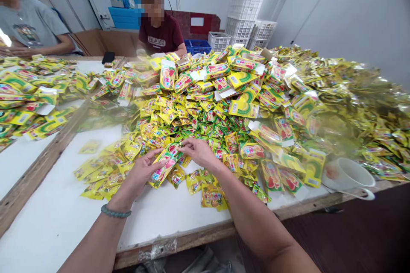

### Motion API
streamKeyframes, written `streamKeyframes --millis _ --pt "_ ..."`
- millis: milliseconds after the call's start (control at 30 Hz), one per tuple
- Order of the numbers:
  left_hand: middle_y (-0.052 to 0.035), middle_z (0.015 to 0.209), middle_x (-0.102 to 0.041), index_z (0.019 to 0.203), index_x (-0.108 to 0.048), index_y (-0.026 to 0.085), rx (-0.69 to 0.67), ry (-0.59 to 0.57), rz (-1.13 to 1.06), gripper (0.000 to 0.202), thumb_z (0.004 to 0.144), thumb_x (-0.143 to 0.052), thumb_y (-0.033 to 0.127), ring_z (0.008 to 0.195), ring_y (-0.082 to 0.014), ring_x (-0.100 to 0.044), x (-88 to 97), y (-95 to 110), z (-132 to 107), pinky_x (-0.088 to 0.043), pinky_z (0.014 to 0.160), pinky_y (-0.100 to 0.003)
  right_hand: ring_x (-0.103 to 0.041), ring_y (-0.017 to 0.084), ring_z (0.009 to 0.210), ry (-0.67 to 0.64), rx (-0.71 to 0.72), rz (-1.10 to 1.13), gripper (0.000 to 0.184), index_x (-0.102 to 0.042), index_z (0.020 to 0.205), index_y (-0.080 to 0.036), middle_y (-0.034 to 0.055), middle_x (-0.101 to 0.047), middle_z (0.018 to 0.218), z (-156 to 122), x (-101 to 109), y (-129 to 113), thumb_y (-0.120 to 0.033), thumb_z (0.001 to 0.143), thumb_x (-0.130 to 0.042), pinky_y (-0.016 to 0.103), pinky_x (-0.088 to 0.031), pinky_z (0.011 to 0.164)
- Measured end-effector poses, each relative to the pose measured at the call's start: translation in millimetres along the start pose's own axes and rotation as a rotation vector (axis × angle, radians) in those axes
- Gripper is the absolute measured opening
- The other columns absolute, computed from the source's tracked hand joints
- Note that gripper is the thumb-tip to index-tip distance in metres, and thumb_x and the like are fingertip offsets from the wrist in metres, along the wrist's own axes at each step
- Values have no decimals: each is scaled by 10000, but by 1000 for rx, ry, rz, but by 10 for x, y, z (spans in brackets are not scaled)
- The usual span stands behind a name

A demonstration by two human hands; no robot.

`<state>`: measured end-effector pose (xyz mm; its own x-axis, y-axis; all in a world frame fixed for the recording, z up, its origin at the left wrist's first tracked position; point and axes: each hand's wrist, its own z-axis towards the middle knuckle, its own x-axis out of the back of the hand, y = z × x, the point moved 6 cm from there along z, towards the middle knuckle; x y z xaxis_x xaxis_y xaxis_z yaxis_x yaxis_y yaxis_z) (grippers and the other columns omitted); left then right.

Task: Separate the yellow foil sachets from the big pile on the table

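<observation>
- White tabletop (57, 213) bears a heap of yellow sachets (224, 110); a cup (347, 174) sits at its right edge.
- Left hand (141, 175) is curled around a box (164, 165), at the heap's near edge.
- Right hand (200, 152), fingers pinched narrow, grips the box's top end.

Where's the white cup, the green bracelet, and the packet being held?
white cup (354, 175): head view, on its outer wall.
green bracelet (115, 212): head view, middle of the beads.
packet (164, 165): head view, middle of its printed front.
</observation>
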<state>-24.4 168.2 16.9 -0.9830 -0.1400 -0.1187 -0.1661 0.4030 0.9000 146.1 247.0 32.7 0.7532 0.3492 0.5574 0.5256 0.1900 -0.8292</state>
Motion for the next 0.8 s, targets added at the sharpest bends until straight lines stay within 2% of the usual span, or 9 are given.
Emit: streamKeyframes --millis 67,167,267,367,433,500,567,667,800 --pt "-51 860 -764 1294 -529 145 36 -39 -8 885 527 -899 388 658 -157 -697 -29 -19 -11 -554 588 -208 -485 104 590 8 46 72 167 -660 891 -178 -55 -553 629 0 -57 -11 -282 785 -734 204 -366 567" --pt "-50 873 -766 1336 -496 150 43 -85 -10 891 566 -887 368 711 -159 -708 -58 -25 -29 -557 626 -199 -460 90 583 25 113 122 125 -644 873 -172 -76 -504 613 -6 -68 -48 -149 765 -700 198 -385 599" --pt "-36 888 -765 1312 -528 170 52 -95 -34 837 572 -886 328 717 -155 -709 -62 -20 -40 -551 613 -186 -489 96 586 -11 117 89 53 -645 860 -170 -70 -514 604 -8 5 -84 -162 809 -657 206 -393 608" --pt "-9 830 -759 1281 -558 189 64 -45 -59 789 570 -882 295 631 -147 -693 -10 -5 -38 -542 547 -187 -550 124 652 18 41 -93 108 -657 909 -169 -26 -609 694 -17 131 -81 -271 882 -631 224 -391 610" --pt "-9 834 -759 1275 -565 197 56 2 -73 767 575 -873 260 594 -143 -683 45 15 -34 -540 521 -191 -584 165 773 35 11 -329 191 -664 964 -157 31 -659 828 -36 156 -84 -326 875 -662 254 -410 670" --pt "-21 862 -762 1282 -560 199 48 34 -91 760 585 -859 234 589 -146 -685 90 29 -34 -544 513 -197 -578 233 941 4 25 -580 292 -675 980 -143 95 -661 978 -62 88 -100 -386 825 -723 303 -424 763" --pt "-33 881 -764 1287 -556 195 39 47 -107 754 594 -852 230 605 -152 -692 113 34 -35 -548 518 -198 -542 278 1054 -59 46 -731 322 -688 946 -141 124 -647 1054 -91 -32 -115 -428 807 -736 341 -417 839" --pt "-33 882 -765 1273 -561 185 27 54 -111 762 576 -866 231 613 -150 -695 123 18 -35 -549 531 -192 -548 267 1051 -101 38 -776 314 -673 986 -133 118 -663 1009 -130 -159 -155 -409 840 -705 341 -413 869" --pt "-41 886 -767 1284 -552 173 23 65 -113 779 577 -872 250 627 -155 -700 143 -24 -24 -559 568 -204 -549 283 1057 -57 -29 -781 482 -592 1155 -99 137 -653 1067 -161 -195 -217 -405 812 -738 360 -425 877"
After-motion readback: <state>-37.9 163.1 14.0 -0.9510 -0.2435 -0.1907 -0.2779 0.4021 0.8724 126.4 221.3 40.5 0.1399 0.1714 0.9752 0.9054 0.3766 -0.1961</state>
